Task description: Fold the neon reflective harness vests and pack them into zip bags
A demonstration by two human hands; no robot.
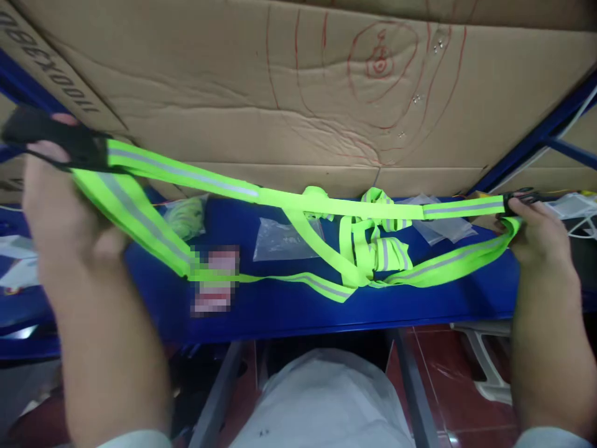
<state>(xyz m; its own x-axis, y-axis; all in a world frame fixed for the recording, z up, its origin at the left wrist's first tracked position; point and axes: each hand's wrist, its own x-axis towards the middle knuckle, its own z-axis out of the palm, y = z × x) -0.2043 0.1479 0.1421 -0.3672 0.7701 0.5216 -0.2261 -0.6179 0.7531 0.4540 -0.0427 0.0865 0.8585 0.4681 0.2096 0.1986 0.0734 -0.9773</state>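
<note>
One neon-yellow harness (345,206) with grey stripes spans the space between the left hand (77,211) and the right hand (543,233), above the blue table (298,317). The left fingers clasp the black section (84,143) at its left end; the right fingers pinch near the black fitting (527,196) at its right end. One band runs nearly straight from grip to grip; other straps sag below. Folded straps (390,255) lie toward the table's far side.

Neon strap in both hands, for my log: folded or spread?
Spread: left hand and right hand hold the neon strap out between them, loops open.
</note>
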